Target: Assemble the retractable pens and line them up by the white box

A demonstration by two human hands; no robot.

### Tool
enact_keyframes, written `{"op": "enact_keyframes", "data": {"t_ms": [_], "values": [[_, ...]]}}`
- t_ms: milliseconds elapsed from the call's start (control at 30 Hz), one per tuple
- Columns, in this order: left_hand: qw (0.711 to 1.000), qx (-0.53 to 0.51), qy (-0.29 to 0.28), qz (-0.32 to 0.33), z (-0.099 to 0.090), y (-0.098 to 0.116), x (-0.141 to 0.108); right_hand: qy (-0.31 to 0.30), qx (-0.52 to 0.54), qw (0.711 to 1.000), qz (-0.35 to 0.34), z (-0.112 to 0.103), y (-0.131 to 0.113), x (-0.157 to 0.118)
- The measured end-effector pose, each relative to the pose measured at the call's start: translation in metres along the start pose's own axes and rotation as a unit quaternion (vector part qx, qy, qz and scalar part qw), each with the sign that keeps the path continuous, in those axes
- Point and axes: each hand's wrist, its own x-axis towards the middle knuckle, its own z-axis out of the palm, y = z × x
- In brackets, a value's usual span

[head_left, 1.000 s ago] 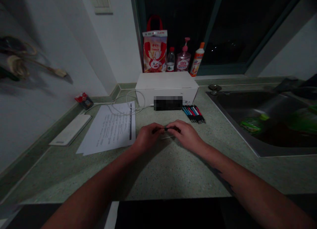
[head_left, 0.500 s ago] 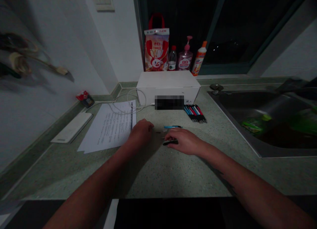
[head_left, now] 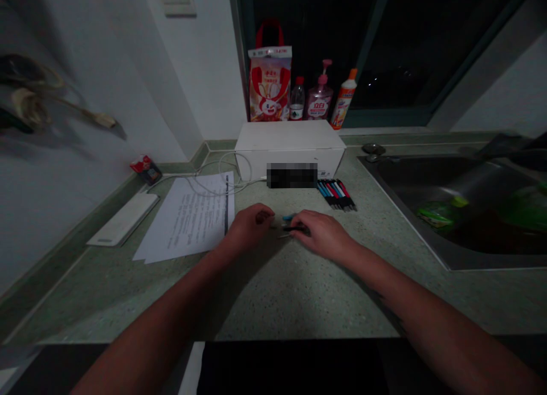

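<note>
My right hand [head_left: 322,231] is closed in a pinch on a short black pen part [head_left: 296,228], held level just above the counter. A blue pen piece [head_left: 287,218] lies behind those fingertips, mostly covered by the hand. Below them a thin pale rod [head_left: 284,236] rests on the counter. My left hand [head_left: 250,227] is close by on the left, its thumb and fingers curled together. Whatever is between its fingertips is too small and dark to make out. A narrow gap separates the two hands.
A row of pens [head_left: 337,195] lies before a white box [head_left: 290,137]. Printed sheets [head_left: 188,221] and a white slab-shaped device [head_left: 123,219] with a cable sit left. A steel sink [head_left: 404,212] is right. Bottles [head_left: 319,101] and a printed bag [head_left: 270,90] stand behind the box.
My right hand has raised the black pen part slightly away from me, now covering more of the blue piece. My left hand has moved right, its fingers curling closer to the right hand.
</note>
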Motion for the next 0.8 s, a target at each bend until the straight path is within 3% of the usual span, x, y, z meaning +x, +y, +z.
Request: {"op": "enact_keyframes", "data": {"t_ms": [167, 500, 800], "values": [[0.985, -0.157, -0.066, 0.011, 0.007, 0.005, -0.002, 0.036, 0.001, 0.999, -0.014, -0.004, 0.000, -0.001], [0.974, -0.213, -0.071, -0.031, 0.001, 0.013, -0.005, 0.104, 0.023, 0.994, -0.034, -0.004, 0.002, -0.002], [0.956, -0.289, -0.040, -0.016, 0.017, 0.009, -0.007, 0.124, 0.060, 0.990, -0.026, -0.001, 0.001, -0.003]]}}
